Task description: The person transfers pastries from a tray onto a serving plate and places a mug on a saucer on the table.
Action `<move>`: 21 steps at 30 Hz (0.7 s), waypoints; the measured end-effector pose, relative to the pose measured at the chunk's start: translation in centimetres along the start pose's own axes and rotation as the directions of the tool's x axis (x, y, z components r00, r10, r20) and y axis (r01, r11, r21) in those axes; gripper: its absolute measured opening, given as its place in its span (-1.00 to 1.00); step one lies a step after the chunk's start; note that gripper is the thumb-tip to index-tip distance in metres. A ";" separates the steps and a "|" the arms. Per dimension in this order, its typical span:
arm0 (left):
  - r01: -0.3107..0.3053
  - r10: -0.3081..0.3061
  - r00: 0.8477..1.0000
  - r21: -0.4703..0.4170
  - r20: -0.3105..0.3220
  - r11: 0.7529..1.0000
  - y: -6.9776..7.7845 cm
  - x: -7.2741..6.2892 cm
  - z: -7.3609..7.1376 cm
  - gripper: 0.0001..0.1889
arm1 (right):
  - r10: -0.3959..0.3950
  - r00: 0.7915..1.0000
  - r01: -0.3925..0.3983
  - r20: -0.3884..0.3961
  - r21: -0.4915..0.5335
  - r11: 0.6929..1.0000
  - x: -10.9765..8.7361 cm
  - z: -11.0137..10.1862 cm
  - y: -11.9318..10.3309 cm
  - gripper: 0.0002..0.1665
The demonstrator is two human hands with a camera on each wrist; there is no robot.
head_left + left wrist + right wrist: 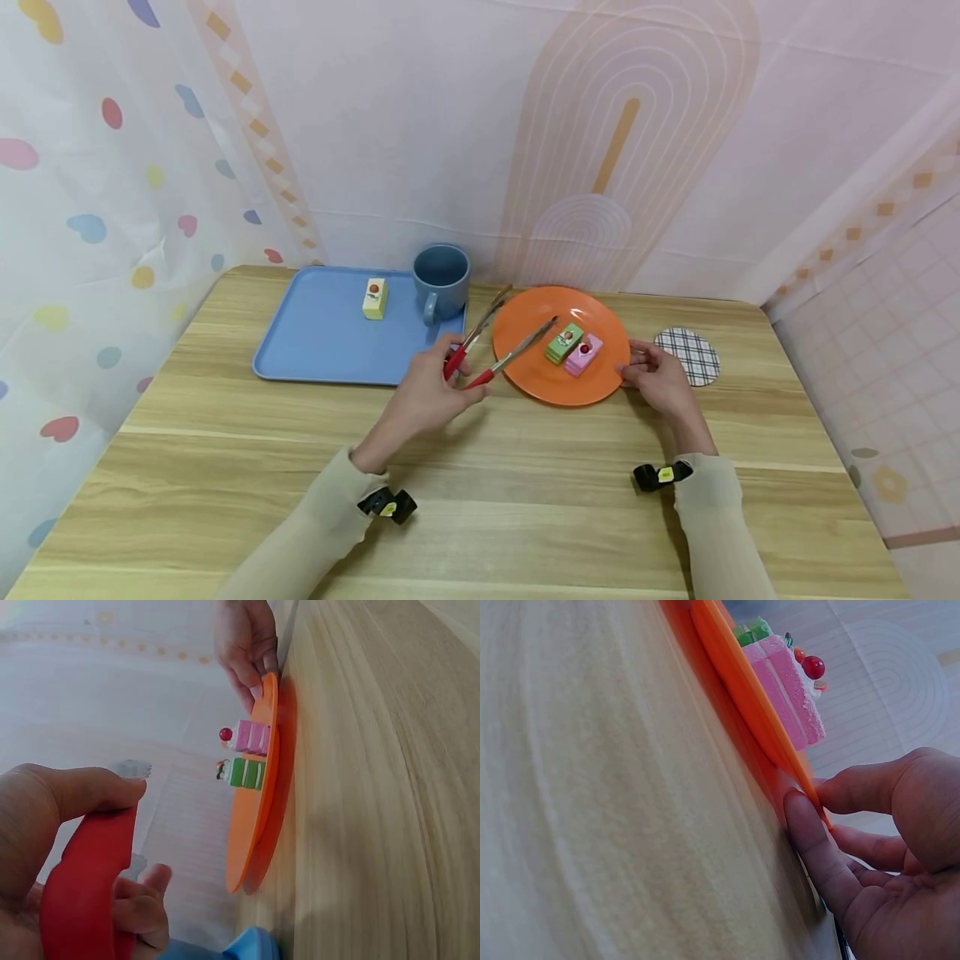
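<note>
beige sleeves (708, 500) lay nearest; left grip (429, 387) held red-handled tongs (513, 352), right grip (663, 381) pinched the orange plate (555, 389) near the counter's (517, 517) far edge, where tilting could have slid both toy cakes (584, 356) off.

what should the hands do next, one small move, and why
Probably the left hand should ease the red-handled tongs toward the green toy cake slice: in the head view one tip is close to it, the tongs are spread and hold nothing, and the right hand pinches the orange plate at its rim, likely steadying it.
</note>
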State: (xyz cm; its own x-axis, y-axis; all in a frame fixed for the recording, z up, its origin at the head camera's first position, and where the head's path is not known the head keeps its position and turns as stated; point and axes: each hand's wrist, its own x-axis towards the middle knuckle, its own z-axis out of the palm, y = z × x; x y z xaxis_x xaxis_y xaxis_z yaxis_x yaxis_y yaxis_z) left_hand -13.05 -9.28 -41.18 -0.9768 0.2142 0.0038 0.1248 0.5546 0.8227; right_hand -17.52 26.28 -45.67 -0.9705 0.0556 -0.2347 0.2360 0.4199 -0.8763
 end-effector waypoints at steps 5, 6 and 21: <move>-0.009 0.009 0.999 -0.008 -0.041 1.000 -0.3 0.0 -0.6 -0.29 | 0.003 1.000 -0.003 0.000 0.005 1.000 0.0 0.0 0.1 -0.31; -0.010 0.010 0.999 -0.012 -0.046 1.000 -0.4 -0.1 -0.7 -0.29 | 0.004 1.000 -0.004 0.000 0.006 1.000 0.0 0.0 0.1 -0.30; 0.042 -0.044 0.991 -0.018 -0.123 0.999 -0.7 -0.2 -2.3 -0.13 | -0.010 1.000 0.010 -0.003 0.022 1.000 0.0 0.1 0.2 -0.30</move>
State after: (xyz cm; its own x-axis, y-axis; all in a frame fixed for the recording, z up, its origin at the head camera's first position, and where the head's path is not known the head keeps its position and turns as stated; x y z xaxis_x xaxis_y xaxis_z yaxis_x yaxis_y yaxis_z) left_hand -13.38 -11.56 -40.45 -0.9953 0.0891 0.0374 0.0803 0.5483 0.8324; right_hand -17.47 26.30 -45.93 -0.9729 0.0541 -0.2248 0.2274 0.4004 -0.8877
